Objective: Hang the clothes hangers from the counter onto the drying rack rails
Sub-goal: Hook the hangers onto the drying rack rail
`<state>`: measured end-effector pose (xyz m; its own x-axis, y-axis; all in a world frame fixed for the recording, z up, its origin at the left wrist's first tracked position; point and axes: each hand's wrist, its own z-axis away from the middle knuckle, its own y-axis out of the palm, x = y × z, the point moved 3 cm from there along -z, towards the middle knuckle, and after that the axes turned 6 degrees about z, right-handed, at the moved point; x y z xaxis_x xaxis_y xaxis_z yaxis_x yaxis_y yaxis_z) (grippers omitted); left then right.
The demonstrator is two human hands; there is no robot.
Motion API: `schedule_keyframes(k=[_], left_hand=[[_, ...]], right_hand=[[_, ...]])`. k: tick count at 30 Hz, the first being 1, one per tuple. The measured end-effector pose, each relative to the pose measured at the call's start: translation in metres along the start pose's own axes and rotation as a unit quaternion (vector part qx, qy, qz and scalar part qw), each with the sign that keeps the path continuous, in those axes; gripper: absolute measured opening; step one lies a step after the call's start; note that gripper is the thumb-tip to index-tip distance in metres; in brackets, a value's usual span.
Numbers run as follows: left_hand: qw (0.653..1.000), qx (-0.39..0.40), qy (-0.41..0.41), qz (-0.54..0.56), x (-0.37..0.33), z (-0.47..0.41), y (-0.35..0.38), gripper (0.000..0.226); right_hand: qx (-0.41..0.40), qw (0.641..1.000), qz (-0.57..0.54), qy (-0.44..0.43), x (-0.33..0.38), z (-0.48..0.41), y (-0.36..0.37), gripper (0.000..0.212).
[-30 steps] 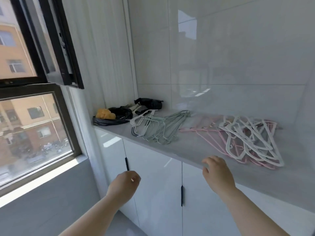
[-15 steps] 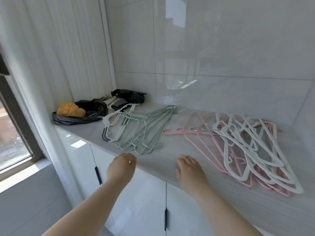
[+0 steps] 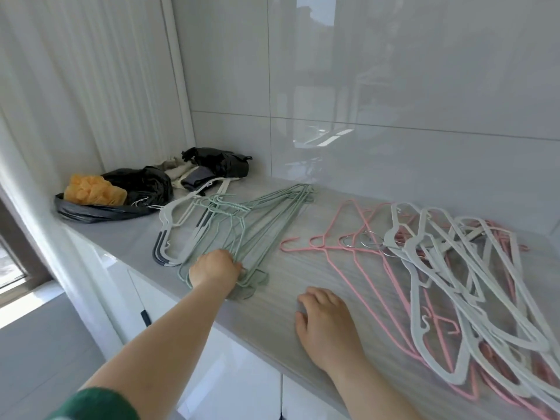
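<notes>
Several green hangers [image 3: 257,225] pinched at lower bars by curled fingers of left hand [image 3: 215,269]; right hand [image 3: 325,325] flat, fingers loosely spread on counter [image 3: 272,301]. Risk: hooks beyond fingertips look tangled, so lifting may drag extras off the edge.

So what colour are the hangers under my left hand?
Pale green. The hangers lie under the left hand, clearest in the head view.

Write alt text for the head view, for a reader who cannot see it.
A person's left hand grips a bundle of green wire hangers lying on a grey counter, while the right hand rests flat on it. Pink and white hangers lie tangled to the right; a black bag sits at the far left.
</notes>
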<state>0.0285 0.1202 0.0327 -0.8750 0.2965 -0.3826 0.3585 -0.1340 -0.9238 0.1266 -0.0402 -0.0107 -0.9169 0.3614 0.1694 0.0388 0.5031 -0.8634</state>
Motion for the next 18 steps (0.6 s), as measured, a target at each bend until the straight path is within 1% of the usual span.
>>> schedule_keyframes(k=[2,4,8,9,10,12,13,15,18], left_hand=[[0.999,0.020,-0.014,0.041,0.003,-0.003,-0.003,0.026],[0.996,0.009,-0.031,0.077,0.010,-0.002,-0.009,0.030],[0.988,-0.080,-0.043,0.125,0.025,0.002,-0.023,0.027],[0.981,-0.096,-0.038,0.167,0.028,0.002,-0.025,0.026],[0.966,-0.094,-0.036,0.237,0.029,0.002,-0.027,0.024],[0.922,-0.075,-0.029,0.378,0.026,0.004,-0.031,0.018],[0.907,-0.075,-0.020,0.413,0.024,0.007,-0.035,0.014],[0.898,-0.090,0.011,0.431,0.020,0.017,-0.044,0.014],[0.893,-0.118,0.045,0.431,0.020,0.037,-0.055,0.026]], right_hand=[[-0.009,1.000,-0.004,-0.005,-0.001,-0.002,0.000,0.032],[-0.018,1.000,-0.003,-0.010,-0.002,-0.004,0.002,0.031],[-0.039,0.999,0.007,-0.009,-0.005,-0.006,0.006,0.028],[-0.047,0.999,0.007,-0.008,-0.005,-0.006,0.006,0.027],[-0.051,0.999,0.005,-0.008,-0.006,-0.006,0.007,0.026],[-0.058,0.998,0.005,-0.015,-0.006,-0.007,0.007,0.026],[-0.057,0.998,0.005,-0.020,-0.006,-0.007,0.007,0.026],[-0.050,0.998,-0.003,-0.028,-0.006,-0.007,0.006,0.026],[-0.040,0.999,-0.019,-0.030,-0.007,-0.008,0.002,0.029]])
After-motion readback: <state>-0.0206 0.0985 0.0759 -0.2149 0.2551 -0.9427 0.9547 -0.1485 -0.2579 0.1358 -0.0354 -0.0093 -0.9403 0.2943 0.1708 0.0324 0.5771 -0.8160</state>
